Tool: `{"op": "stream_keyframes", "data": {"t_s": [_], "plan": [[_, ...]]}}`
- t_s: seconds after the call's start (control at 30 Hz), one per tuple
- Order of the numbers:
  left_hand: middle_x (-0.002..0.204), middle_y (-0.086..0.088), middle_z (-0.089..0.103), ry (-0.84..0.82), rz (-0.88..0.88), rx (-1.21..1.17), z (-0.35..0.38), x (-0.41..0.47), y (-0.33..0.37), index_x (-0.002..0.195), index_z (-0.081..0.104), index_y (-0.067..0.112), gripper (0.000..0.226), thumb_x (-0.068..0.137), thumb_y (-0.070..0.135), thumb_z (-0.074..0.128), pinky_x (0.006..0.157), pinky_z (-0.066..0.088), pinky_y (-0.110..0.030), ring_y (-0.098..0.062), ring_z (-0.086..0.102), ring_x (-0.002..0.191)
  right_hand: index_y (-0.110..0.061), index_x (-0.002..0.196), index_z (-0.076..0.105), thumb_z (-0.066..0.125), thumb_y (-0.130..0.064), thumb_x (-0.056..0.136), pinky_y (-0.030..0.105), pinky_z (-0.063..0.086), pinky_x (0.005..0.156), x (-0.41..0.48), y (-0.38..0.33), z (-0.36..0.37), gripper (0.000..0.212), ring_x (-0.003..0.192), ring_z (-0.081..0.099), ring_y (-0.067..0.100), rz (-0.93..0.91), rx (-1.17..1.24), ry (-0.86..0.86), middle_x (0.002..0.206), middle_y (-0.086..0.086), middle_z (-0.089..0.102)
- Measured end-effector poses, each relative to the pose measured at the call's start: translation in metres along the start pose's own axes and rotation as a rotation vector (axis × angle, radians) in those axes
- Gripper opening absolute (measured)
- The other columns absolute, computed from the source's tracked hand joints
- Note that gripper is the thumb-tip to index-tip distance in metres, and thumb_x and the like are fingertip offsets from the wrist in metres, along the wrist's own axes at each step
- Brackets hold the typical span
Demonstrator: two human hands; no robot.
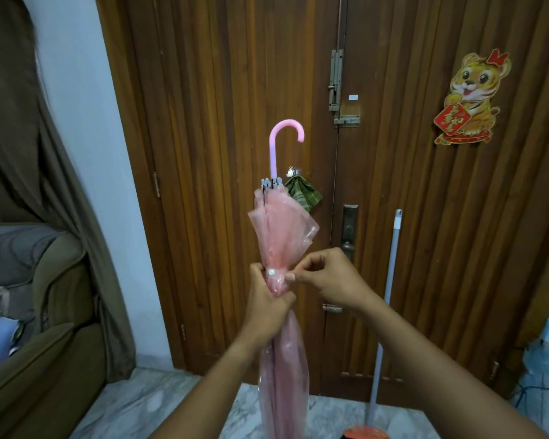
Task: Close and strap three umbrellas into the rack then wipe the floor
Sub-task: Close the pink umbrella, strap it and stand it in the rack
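Note:
A folded pink see-through umbrella (282, 236) stands upright in front of me, its curved pink handle (282, 134) at the top. My left hand (267, 302) is wrapped around the gathered canopy at mid height. Its strap with a white snap button (271, 272) circles the canopy just above that hand. My right hand (327, 277) pinches the strap's end at the right side of the canopy. No rack is in view.
A mop with a grey pole (387, 296) and orange head (366, 434) leans on the brown wooden door (425, 185) to the right. A green cloth (303, 193) hangs on the door behind the umbrella. An olive sofa (45, 312) sits at left on the marble floor (146, 403).

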State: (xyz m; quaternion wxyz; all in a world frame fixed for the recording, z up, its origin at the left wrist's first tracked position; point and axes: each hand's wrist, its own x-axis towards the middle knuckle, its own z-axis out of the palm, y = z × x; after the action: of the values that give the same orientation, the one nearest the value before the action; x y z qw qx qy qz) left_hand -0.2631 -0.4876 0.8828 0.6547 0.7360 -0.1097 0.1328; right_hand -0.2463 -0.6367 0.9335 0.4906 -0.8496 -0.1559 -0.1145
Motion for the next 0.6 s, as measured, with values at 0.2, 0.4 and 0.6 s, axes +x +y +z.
{"op": "stream_keyframes", "data": {"t_s": [0.2,0.4,0.6], "plan": [[0.098,-0.013,0.058,-0.164,-0.078,-0.284,-0.010,0.007,0.014,0.137,0.039,0.019,0.075,0.072,-0.006,0.065,0.057,0.051,-0.028,-0.015,0.064,0.068,-0.006,0.081,0.076,0.081,-0.025,0.083,0.024,0.058,0.079,-0.006,-0.002,-0.019,0.020,0.083,0.073,0.015,-0.026,0.135,-0.008,0.079,0.004,0.076],[0.086,-0.014,0.066,-0.343,-0.142,-0.532,-0.003,0.011,0.027,0.146,0.038,0.025,0.092,0.064,-0.006,0.065,0.063,0.052,-0.036,-0.023,0.065,0.068,0.003,0.105,0.073,0.074,-0.020,0.089,0.020,0.054,0.082,-0.011,0.002,-0.029,0.028,0.096,0.071,0.011,0.049,0.354,-0.074,0.106,0.016,0.075],[0.115,0.001,0.072,-0.252,0.048,-0.231,-0.005,0.007,0.040,0.132,0.055,0.025,0.065,0.077,0.003,0.082,0.082,0.055,-0.021,-0.015,0.070,0.106,-0.009,0.121,0.069,0.074,-0.028,0.083,0.044,0.055,0.101,-0.014,0.007,-0.034,0.043,0.116,0.068,0.027,0.068,0.548,-0.098,0.117,0.011,0.073]]}}
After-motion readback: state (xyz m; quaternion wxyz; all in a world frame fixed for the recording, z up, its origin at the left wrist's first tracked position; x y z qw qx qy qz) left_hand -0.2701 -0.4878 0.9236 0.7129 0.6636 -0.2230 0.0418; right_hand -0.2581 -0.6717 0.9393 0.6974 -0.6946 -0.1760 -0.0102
